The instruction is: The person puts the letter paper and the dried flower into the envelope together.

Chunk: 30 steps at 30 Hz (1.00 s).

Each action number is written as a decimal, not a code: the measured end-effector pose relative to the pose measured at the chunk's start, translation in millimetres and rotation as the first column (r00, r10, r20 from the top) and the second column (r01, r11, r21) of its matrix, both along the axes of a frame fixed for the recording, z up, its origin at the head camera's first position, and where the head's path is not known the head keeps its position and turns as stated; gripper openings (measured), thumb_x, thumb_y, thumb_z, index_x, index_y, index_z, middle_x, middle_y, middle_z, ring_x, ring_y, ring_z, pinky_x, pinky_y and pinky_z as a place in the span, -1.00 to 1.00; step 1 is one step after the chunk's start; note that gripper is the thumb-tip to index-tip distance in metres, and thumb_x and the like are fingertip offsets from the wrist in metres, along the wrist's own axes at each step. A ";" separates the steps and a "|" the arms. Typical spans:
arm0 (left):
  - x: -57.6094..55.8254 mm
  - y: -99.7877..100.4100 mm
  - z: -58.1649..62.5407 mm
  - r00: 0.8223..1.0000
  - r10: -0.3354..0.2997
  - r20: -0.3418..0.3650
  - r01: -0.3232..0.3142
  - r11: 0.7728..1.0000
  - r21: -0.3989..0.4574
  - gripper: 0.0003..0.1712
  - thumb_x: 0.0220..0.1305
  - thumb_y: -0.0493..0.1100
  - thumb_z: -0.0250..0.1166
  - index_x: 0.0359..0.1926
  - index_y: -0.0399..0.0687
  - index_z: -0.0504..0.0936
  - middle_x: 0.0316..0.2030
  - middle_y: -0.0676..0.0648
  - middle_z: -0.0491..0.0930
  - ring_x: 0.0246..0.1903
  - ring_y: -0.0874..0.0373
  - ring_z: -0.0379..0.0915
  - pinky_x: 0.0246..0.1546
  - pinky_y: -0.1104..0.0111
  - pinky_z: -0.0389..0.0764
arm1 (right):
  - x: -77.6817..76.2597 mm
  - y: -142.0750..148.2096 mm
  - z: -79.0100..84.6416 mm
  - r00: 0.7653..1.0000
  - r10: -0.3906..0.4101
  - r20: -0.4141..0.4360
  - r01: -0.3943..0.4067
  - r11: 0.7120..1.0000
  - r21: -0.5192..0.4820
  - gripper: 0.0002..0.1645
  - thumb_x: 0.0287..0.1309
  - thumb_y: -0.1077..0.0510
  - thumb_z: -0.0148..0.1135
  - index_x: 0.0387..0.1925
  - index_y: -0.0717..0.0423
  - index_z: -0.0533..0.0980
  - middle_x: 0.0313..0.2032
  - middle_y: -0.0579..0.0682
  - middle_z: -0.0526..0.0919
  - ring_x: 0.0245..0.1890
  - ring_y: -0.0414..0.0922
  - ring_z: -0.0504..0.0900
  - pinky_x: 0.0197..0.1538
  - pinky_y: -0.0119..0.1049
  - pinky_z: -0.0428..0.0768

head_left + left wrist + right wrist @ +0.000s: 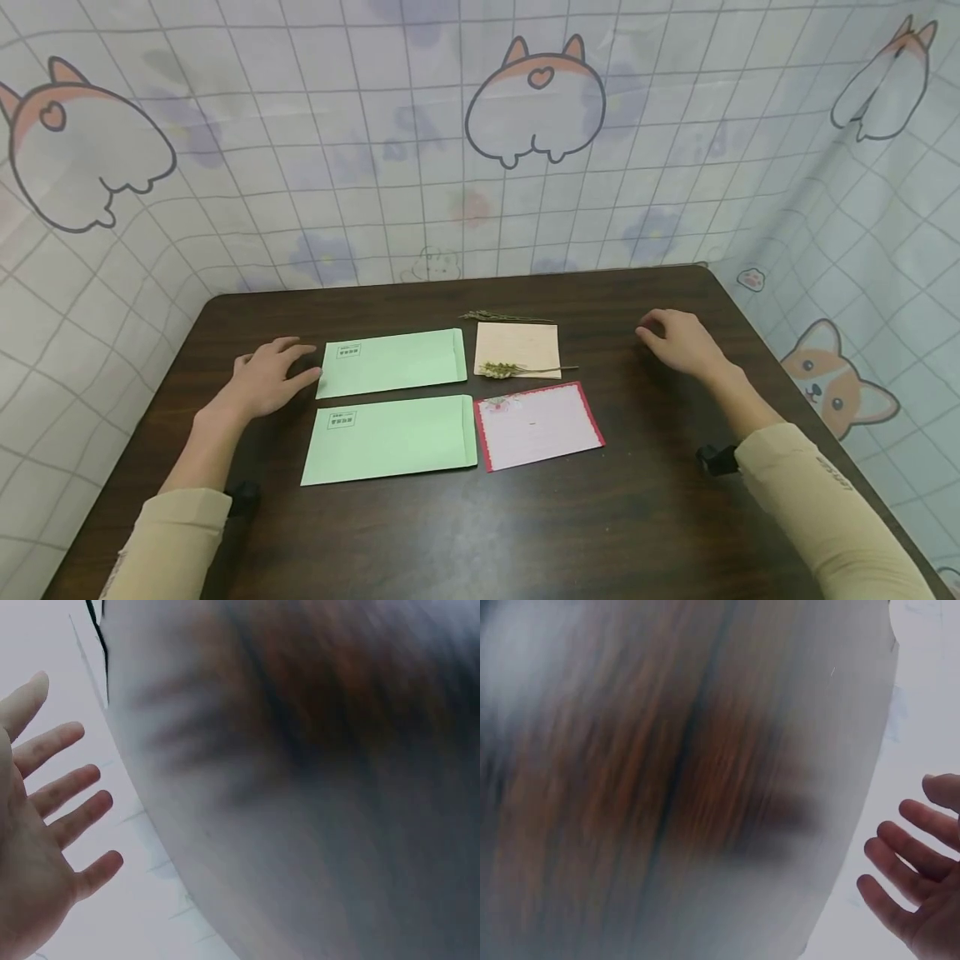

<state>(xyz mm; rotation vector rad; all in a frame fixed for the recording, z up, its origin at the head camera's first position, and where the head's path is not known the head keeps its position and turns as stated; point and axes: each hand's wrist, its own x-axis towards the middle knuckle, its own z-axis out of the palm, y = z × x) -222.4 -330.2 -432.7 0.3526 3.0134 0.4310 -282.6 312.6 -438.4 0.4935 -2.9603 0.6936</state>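
Note:
Two pale green envelopes, a far one (393, 363) and a near one (393, 437), lie one in front of the other with printed marks at their upper left. My left hand (262, 379) is beside the far envelope's left edge, fingers spread; whether the thumb touches it I cannot tell. To the envelopes' right are a beige paper (517, 346) and a white card with a red border (538, 425). One dried sprig (501, 370) crosses the beige paper; another sprig (502, 317) lies behind it. My right hand (681, 340) hovers at the right, fingers loosely bent, holding nothing.
The dark wooden table (540, 533) has rounded far corners. Behind it and along its sides hangs a white gridded curtain (405, 200) with cartoon dogs. Both wrists wear a small black device. In the wrist views the tabletop is blurred with reflections.

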 end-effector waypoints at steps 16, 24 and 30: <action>11.7 34.8 9.1 0.993 -0.116 -0.031 0.116 0.993 0.016 -0.29 0.54 0.18 0.16 0.46 -0.20 0.41 0.40 -0.42 0.25 0.35 -0.41 0.18 0.16 -0.46 0.12 | 18.1 -34.0 5.9 0.996 0.031 0.087 -0.015 0.984 -0.179 -0.61 0.52 0.03 0.15 0.08 0.27 0.62 -0.05 0.18 0.71 -0.05 0.12 0.64 0.02 0.12 0.56; 15.4 52.7 8.7 0.989 -0.148 -0.029 0.148 0.988 0.029 -0.32 0.53 0.17 0.17 0.46 -0.13 0.43 0.40 -0.38 0.29 0.36 -0.38 0.20 0.15 -0.46 0.15 | 27.4 -50.9 9.4 0.994 0.046 0.096 -0.024 0.974 -0.225 -0.65 0.51 0.04 0.18 0.06 0.24 0.63 -0.11 0.11 0.72 -0.16 0.01 0.63 -0.13 -0.05 0.56; 19.7 64.7 9.2 0.985 -0.167 -0.030 0.169 0.984 0.057 -0.31 0.52 0.20 0.17 0.45 -0.11 0.45 0.39 -0.35 0.32 0.36 -0.36 0.21 0.13 -0.46 0.19 | 32.5 -64.0 6.5 0.990 0.066 0.122 -0.029 0.958 -0.285 -0.68 0.50 0.09 0.18 0.04 0.25 0.62 -0.19 0.15 0.73 -0.21 0.07 0.69 -0.21 -0.16 0.59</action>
